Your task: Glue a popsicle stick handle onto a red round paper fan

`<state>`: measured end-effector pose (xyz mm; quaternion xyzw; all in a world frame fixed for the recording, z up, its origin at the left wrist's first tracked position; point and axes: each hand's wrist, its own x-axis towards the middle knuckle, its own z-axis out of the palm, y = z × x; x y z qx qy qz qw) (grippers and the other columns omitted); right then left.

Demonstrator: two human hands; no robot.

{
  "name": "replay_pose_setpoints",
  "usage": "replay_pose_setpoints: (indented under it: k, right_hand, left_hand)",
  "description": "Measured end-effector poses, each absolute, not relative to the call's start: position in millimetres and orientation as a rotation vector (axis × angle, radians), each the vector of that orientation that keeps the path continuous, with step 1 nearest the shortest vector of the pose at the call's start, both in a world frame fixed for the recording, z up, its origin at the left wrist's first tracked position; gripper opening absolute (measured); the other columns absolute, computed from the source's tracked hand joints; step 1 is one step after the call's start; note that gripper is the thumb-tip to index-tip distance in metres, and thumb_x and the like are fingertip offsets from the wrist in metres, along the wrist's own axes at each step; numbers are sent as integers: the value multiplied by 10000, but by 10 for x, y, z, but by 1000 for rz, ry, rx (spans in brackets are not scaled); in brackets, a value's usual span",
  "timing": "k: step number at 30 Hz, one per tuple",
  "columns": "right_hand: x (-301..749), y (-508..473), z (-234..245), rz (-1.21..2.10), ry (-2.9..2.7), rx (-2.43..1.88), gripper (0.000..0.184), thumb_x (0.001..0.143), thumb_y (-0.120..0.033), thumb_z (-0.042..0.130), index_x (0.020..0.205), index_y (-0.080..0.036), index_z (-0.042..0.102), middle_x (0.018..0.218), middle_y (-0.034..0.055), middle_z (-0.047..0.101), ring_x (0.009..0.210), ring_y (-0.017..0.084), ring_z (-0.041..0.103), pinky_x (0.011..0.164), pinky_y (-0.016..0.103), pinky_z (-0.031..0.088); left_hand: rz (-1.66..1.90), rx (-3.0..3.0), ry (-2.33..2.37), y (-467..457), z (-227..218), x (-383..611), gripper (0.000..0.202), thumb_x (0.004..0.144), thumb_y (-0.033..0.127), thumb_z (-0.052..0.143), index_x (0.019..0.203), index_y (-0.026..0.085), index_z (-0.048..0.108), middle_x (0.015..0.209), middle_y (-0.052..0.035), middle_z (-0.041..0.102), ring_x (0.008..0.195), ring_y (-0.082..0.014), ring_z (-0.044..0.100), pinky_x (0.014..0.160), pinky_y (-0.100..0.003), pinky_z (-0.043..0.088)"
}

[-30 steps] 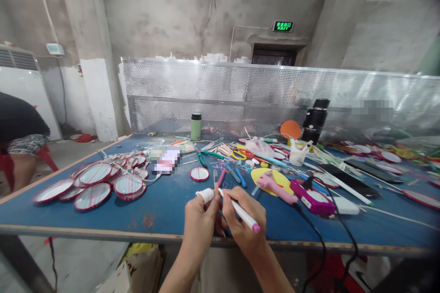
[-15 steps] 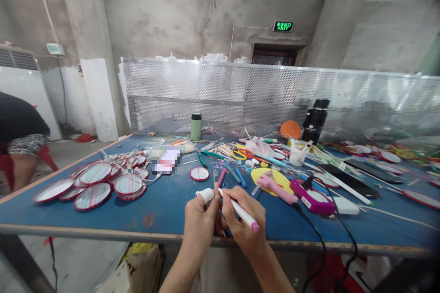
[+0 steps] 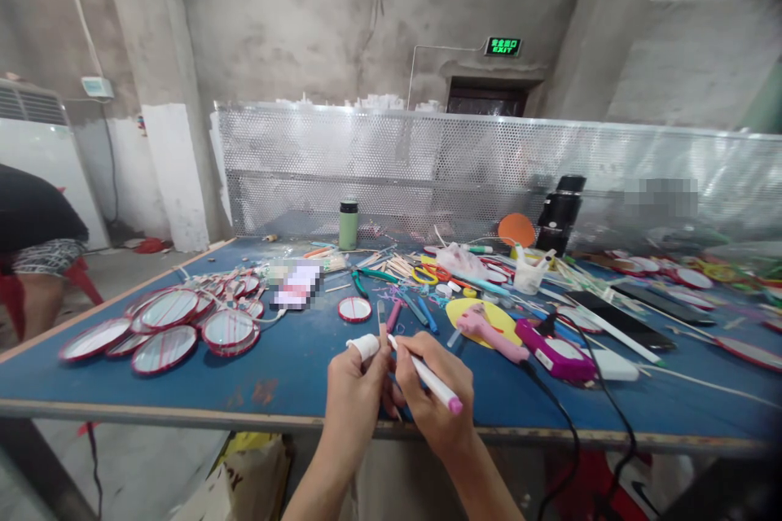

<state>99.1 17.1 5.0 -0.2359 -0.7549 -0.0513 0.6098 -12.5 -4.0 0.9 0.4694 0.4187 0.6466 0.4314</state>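
At the table's near edge, my left hand (image 3: 354, 387) is closed on a thin, flat wooden stick (image 3: 383, 327) that points up and away from me. A white wrap (image 3: 365, 346) covers one of its fingers. My right hand (image 3: 437, 383) grips a white marker (image 3: 432, 381) with a pink end, its tip touching or very close to the stick. Just beyond the hands lie a small red-rimmed round disc (image 3: 354, 309), a pink stick-like piece (image 3: 394, 314) and blue pens (image 3: 428, 314).
Red-rimmed discs (image 3: 164, 348) are piled on the left, near a phone (image 3: 297, 286). A pink glue gun (image 3: 489, 330) lies on a yellow disc right of my hands, beside a purple power strip (image 3: 557, 352) with black cords. A green bottle (image 3: 349, 226) stands behind.
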Motion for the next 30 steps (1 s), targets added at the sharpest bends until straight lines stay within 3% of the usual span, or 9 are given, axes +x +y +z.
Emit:
replay_pose_setpoints:
  k: [30]
  right_hand:
    - [980,195,25,-40,-1786,-515,127,933,-99,547,971,-172,643,761,15,649,664,117,621,640,226,487]
  left_hand:
    - [1632,1208,1054,-26,-54,-117,463,801,596,647,677,151,610,448,29,567,338,-106,499,341,-187,411]
